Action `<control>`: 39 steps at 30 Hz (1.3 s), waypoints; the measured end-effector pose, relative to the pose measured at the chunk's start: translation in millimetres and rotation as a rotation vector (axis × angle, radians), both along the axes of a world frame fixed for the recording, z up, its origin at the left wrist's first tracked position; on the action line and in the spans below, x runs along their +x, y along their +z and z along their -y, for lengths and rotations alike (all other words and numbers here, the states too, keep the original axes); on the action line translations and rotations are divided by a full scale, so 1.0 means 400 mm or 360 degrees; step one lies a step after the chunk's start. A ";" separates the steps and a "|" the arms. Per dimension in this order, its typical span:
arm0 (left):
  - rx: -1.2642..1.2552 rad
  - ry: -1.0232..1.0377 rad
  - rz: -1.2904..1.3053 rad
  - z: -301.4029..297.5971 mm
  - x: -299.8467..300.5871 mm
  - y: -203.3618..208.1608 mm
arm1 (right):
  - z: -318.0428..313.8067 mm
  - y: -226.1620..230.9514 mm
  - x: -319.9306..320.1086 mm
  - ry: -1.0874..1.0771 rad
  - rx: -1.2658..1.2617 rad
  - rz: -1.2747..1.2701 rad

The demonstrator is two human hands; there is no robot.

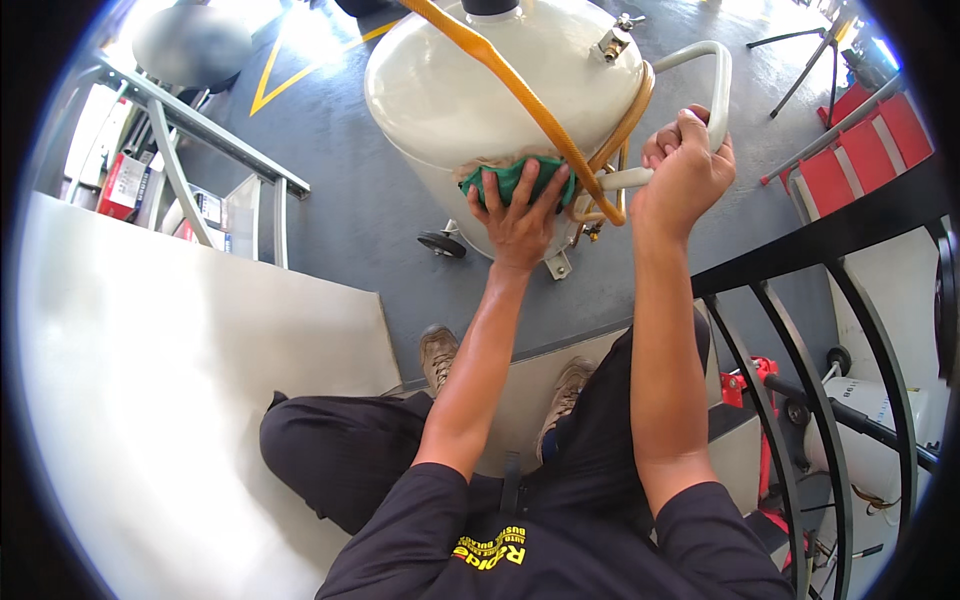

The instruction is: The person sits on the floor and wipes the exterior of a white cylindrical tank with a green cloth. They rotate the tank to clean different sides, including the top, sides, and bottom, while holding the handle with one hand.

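Observation:
A large cream-white tank [440,90] on small wheels stands in front of me. My left hand [520,215] presses a green cloth [518,182] flat against the tank's near side, fingers spread over it. With my right hand [685,170] I grip the tank's white tube handle [722,75], fingers wrapped round it. An orange-yellow hose [500,70] runs down across the tank and coils beside the handle, between my two hands. A brass valve [614,42] sits on the tank's upper right.
A black railing [840,230] rises at my right, with a white cylinder [870,430] beyond it. Red-and-white panels [865,150] stand at the far right. At left are a grey metal frame [200,120] and a pale ledge [200,330]. A caster [442,243] touches the grey floor.

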State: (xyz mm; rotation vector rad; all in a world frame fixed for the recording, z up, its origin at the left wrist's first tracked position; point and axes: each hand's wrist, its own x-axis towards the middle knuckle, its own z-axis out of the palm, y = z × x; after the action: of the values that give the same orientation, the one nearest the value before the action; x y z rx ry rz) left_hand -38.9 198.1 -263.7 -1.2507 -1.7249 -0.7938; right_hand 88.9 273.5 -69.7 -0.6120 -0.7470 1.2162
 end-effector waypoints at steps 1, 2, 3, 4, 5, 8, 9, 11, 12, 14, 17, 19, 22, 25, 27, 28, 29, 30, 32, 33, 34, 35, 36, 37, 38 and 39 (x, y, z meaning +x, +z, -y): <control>-0.0020 -0.0038 -0.0005 0.008 -0.009 -0.022 | -0.003 0.006 0.004 0.0011 0.0003 -0.0013; -0.0040 -0.0070 -0.0021 0.032 -0.035 -0.057 | 0.000 0.014 0.002 0.0036 -0.0006 -0.0039; -0.0065 -0.0104 -0.0034 0.063 -0.064 -0.097 | 0.007 0.019 -0.002 0.0059 -0.0018 -0.0062; -0.0145 -0.0107 -0.0073 0.109 -0.101 -0.136 | 0.018 0.020 -0.010 0.0092 -0.0041 -0.0087; -0.0161 -0.0114 -0.0018 0.117 -0.107 -0.143 | 0.018 0.022 -0.008 0.0091 -0.0037 -0.0099; -0.0112 -0.0129 0.0191 0.119 -0.101 -0.130 | 0.015 0.006 -0.009 0.0088 -0.0011 -0.0128; -0.0011 -0.0160 0.0313 0.059 -0.049 -0.075 | -0.001 -0.009 0.002 0.0057 0.0027 -0.0107; 0.0075 -0.0154 0.0317 -0.009 -0.007 -0.020 | -0.017 -0.012 0.016 0.0027 0.0078 -0.0098; 0.0053 -0.0124 0.0210 -0.023 -0.003 -0.018 | -0.019 -0.014 0.016 0.0023 0.0080 -0.0098; 0.0008 -0.0058 -0.0060 -0.028 -0.018 -0.057 | -0.021 -0.014 0.013 0.0028 0.0075 -0.0103; -0.0259 -0.0099 -0.0068 0.064 -0.057 -0.215 | -0.013 -0.007 0.001 0.0051 0.0056 -0.0112; -0.0462 -0.0136 0.0353 0.167 -0.072 -0.354 | -0.007 0.000 -0.011 0.0082 0.0069 -0.0112; -0.0350 -0.0298 0.0862 0.155 -0.039 -0.398 | -0.011 -0.013 -0.007 0.0099 0.0177 -0.0076; -0.0101 -0.0381 0.0880 0.080 0.003 -0.303 | -0.032 -0.026 -0.001 -0.0056 0.0169 0.0062; 0.0088 -0.0352 0.0799 0.052 -0.010 -0.215 | -0.021 -0.014 0.002 -0.0071 0.0122 0.0091; 0.0122 -0.0343 0.0837 0.053 -0.023 -0.182 | -0.015 -0.010 0.002 -0.0061 0.0101 0.0095; 0.0168 -0.0344 0.0876 0.046 -0.037 -0.159 | -0.021 -0.012 0.002 -0.0054 0.0107 0.0106; 0.0214 -0.0347 0.0916 0.043 -0.054 -0.137 | -0.032 -0.015 0.004 -0.0050 0.0113 0.0120; 0.0552 -0.0443 0.1238 0.034 -0.113 -0.104 | -0.037 -0.012 -0.004 -0.0037 0.0098 0.0141; 0.0726 -0.0496 0.1391 0.031 -0.147 -0.089 | -0.034 -0.009 -0.014 -0.0022 0.0077 0.0150; 0.0914 -0.0703 0.1803 0.023 -0.192 -0.061 | -0.042 -0.001 -0.016 -0.0030 0.0067 0.0164; 0.1095 -0.0919 0.2216 0.028 -0.248 -0.026 | -0.052 0.000 -0.015 -0.0045 0.0072 0.0179; 0.1266 -0.1149 0.2622 0.026 -0.286 0.012 | -0.066 -0.003 -0.016 -0.0063 0.0078 0.0190; 0.1135 -0.1057 0.2401 0.013 -0.303 0.051 | -0.077 -0.005 -0.018 -0.0081 0.0087 0.0198; 0.1007 -0.0961 0.2178 0.003 -0.308 0.105 | -0.091 -0.005 -0.014 -0.0063 0.0080 0.0200; 0.1102 -0.0835 0.1833 -0.022 -0.286 0.156 | -0.103 -0.005 -0.010 -0.0046 0.0072 0.0203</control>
State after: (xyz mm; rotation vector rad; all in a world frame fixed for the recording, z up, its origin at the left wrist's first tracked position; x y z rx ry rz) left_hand -153.1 206.8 -201.4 -0.7371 -1.5927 -2.5209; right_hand 85.0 314.7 -71.9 -0.6655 -0.8678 1.1384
